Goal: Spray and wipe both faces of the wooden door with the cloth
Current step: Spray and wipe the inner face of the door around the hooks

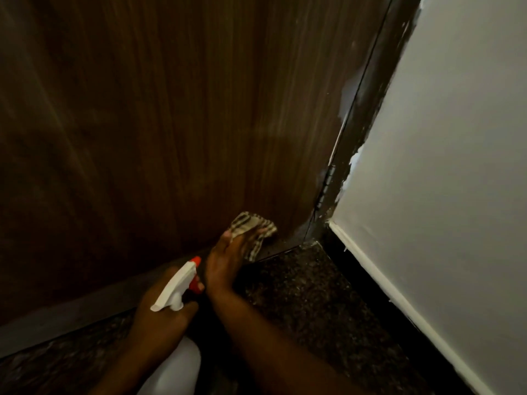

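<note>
Door base: right hand presses cloth; left hand grips bottle.

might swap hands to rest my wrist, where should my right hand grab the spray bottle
Take the spray bottle by its neck, just under the white trigger head, where the left hand grips it now. Come from the right side: the red nozzle points at the door, so a forefinger lands on the trigger. The wide body probably gives a poorer hold.
</note>
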The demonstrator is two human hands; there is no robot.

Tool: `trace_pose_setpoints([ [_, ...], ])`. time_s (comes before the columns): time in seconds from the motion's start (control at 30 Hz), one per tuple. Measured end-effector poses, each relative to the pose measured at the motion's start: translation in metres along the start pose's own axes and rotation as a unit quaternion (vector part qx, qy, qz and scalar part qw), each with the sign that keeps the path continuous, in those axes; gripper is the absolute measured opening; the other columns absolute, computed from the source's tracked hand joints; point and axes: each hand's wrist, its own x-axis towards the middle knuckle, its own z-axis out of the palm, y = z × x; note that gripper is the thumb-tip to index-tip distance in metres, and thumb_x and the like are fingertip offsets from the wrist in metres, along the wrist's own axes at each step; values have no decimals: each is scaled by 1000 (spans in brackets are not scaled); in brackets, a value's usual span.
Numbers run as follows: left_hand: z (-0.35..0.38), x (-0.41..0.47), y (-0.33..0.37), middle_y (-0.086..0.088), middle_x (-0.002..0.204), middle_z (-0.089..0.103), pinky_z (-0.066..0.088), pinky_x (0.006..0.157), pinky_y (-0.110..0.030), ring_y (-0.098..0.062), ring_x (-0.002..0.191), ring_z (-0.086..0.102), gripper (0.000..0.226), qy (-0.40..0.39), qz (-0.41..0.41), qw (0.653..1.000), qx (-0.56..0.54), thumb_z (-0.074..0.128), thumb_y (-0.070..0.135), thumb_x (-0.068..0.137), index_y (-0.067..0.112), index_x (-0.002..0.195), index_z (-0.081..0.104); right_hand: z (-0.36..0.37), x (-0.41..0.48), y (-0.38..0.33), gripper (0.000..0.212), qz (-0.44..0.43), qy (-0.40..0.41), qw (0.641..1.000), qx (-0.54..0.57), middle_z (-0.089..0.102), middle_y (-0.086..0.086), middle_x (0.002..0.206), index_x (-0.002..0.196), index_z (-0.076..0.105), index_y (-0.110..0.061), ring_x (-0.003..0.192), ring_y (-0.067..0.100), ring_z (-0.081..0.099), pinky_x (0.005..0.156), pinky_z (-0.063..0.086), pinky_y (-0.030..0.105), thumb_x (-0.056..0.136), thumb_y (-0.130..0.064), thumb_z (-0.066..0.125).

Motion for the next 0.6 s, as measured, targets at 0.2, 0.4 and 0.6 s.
trace_pose_setpoints([
  [0.2, 30, 8, -19, 0, 100, 54, 39, 76, -19, -13, 90, 48, 51, -13, -65, 998, 17, 63, -6, 81, 23, 123, 54, -63, 95, 30, 52, 144, -22, 982, 117, 22, 20, 159, 154, 16, -2, 145, 37, 28, 119, 23, 44, 108, -24, 24],
  [0.4, 63, 13, -50, 17, 82, 51, 40, 60, -2, 4, 72, 48, 37, -58, -41, 996, 62, 57, -5, 83, 21, 109, 60, -127, 143, 73, 46, 168, 50, 983, 60, 42, -3, 145, 153, 29, -22, 124, 22, 49, 109, 40, 40, 108, -29, 34],
  [0.6, 65, 27, -55, 24, 87, 53, 38, 64, 0, 12, 77, 53, 42, -47, -39, 998, 30, 57, 2, 81, 39, 102, 53, -72, 86, 66, 48, 109, -35, 993, -8, 33, 22, 153, 151, 25, 1, 139, 36, 37, 112, 29, 35, 108, -19, 32],
])
